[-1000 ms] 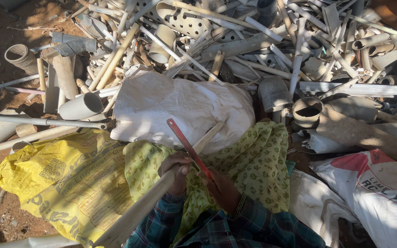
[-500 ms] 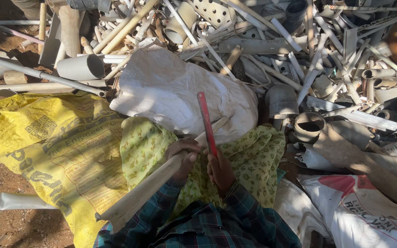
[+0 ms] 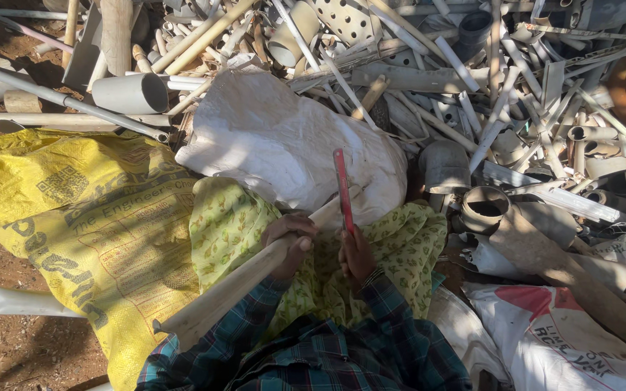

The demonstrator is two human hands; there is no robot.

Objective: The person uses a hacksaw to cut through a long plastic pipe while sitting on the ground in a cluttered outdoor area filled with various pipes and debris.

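Left grip: left hand (image 3: 289, 239) wrapped shut round pale pipe (image 3: 248, 279), fingers curled over its top side.
Right grip: right hand (image 3: 356, 253) closed on lower end of red blade (image 3: 343, 190), thumb side up.
Pipe: slants from below-left of left grip, past checked sleeve, up through it; upper end pokes out just beyond, toward red blade.
Blade: stands nearly upright above right grip, crosses pipe's upper end just beside left grip; whether touching, cannot tell.
Under both grips: green patterned cloth (image 3: 230, 221) spread over lap.
Beyond grips: white sack (image 3: 284, 145), bulging, just past blade tip.
Left of left grip: yellow printed sack (image 3: 74, 210) on dirt.
Far side, past white sack: heap of cut pipe scraps (image 3: 516, 94), well apart from both grips.
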